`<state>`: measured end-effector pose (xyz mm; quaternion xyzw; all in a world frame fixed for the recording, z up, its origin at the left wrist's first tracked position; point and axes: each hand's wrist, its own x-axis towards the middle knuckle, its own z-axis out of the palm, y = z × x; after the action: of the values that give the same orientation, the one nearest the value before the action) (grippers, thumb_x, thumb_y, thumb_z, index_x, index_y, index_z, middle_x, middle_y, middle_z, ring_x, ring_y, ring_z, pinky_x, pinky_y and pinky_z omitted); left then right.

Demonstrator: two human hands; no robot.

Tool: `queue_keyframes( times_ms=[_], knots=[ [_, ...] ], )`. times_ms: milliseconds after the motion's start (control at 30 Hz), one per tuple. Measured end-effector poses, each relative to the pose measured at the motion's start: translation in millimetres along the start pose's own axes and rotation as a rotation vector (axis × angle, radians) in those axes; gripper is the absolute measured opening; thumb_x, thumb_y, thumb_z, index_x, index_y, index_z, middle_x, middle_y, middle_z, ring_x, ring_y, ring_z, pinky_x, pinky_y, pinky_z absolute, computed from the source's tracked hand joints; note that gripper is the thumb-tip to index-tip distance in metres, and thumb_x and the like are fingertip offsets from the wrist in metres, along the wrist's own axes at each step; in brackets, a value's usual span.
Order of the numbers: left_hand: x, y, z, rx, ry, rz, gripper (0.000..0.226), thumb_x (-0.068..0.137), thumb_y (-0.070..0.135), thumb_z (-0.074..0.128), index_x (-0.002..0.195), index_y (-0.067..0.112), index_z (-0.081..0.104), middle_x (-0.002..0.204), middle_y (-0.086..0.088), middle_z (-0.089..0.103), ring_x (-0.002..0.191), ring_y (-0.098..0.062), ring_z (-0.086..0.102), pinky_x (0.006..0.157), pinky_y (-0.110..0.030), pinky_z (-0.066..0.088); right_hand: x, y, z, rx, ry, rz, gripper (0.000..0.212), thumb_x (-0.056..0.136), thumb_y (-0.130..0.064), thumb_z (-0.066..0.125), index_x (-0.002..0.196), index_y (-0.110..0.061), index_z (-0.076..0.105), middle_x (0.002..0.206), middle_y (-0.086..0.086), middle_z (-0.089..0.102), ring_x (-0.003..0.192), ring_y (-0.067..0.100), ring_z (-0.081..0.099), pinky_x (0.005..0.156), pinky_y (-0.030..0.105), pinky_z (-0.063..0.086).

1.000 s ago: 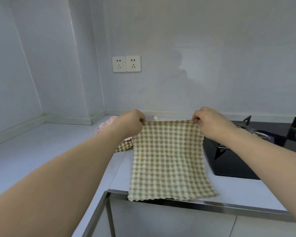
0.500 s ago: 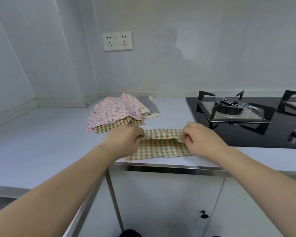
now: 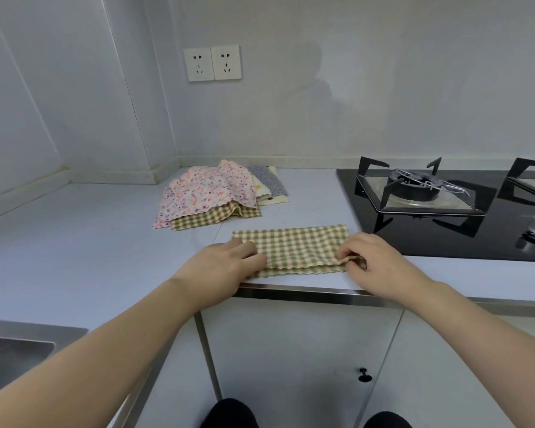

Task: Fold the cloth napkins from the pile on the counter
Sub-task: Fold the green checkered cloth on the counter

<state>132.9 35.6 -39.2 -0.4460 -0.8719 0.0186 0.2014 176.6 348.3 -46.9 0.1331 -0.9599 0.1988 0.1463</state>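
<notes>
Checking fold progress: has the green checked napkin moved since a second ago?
Yes. The green checked napkin then hung stretched from both hands, draping over the counter edge; now it lies folded flat behind that edge, beside the stove.

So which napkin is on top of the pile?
The pink flowery napkin. It lies over the checked napkin and the grey one; the other checked one lies apart under both hands.

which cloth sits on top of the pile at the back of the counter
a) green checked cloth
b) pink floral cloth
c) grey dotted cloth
b: the pink floral cloth napkin drapes over the pile, with a green checked cloth napkin showing beneath its front edge.
</notes>
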Motion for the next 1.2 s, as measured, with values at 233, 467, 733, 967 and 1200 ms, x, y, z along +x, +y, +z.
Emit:
queue_keyframes(
  times_ms=[233,467,733,967,1200],
  knots=[
    [0.3,0.0,-11.3,-0.160,-0.032,-0.036,0.037,0.091,0.053,0.042,0.102,0.026,0.065,0.099,0.010,0.058,0.091,-0.010,0.053,0.074,-0.030,0.051,-6.5,0.3,-7.6,0.011,-0.139,0.010,0.047,0.079,-0.051,0.062,0.118,-0.025,0.059,0.114,-0.012,0.048,0.110,0.010,0.042,0.098,0.024,0.032],
    [-13.6,4.7,-14.8,-0.111,0.002,0.040,0.032,0.091,0.048,0.047,0.083,0.021,0.063,0.085,0.009,0.057,0.077,-0.013,0.054,0.063,-0.028,0.049,-26.8,4.5,-15.0,-0.085,-0.141,-0.087,0.078,0.068,-0.085,0.042,0.123,-0.032,0.056,0.113,-0.020,0.045,0.107,0.003,0.040,0.097,0.023,0.034],
    [-3.7,11.5,-52.6,-0.271,0.016,-0.153,0.025,0.090,0.037,0.054,0.085,0.020,0.073,0.081,0.012,0.063,0.072,-0.007,0.058,0.067,-0.032,0.052,-33.5,-10.1,-29.5,0.019,-0.154,-0.094,0.010,0.083,-0.029,0.073,0.085,-0.032,0.064,0.088,-0.018,0.057,0.085,-0.001,0.052,0.078,0.020,0.038],
    [23.1,-2.4,-92.2,-0.432,0.007,-0.486,0.012,0.087,0.029,0.070,0.077,0.022,0.071,0.076,0.005,0.068,0.075,-0.018,0.063,0.068,-0.035,0.053,-8.3,-24.8,-74.0,0.476,0.130,0.166,0.002,0.085,-0.020,0.072,0.083,-0.020,0.072,0.079,-0.003,0.072,0.074,0.008,0.063,0.082,0.036,0.051],
    [39.3,-7.9,-117.2,-0.543,0.132,-0.674,0.012,0.082,0.018,0.072,0.074,0.010,0.067,0.075,-0.004,0.068,0.064,-0.018,0.060,0.053,-0.026,0.046,10.9,-44.1,-110.7,0.532,0.241,0.161,0.012,0.078,-0.028,0.077,0.076,-0.017,0.073,0.077,0.005,0.073,0.075,0.019,0.066,0.089,0.046,0.052]
  ],
)
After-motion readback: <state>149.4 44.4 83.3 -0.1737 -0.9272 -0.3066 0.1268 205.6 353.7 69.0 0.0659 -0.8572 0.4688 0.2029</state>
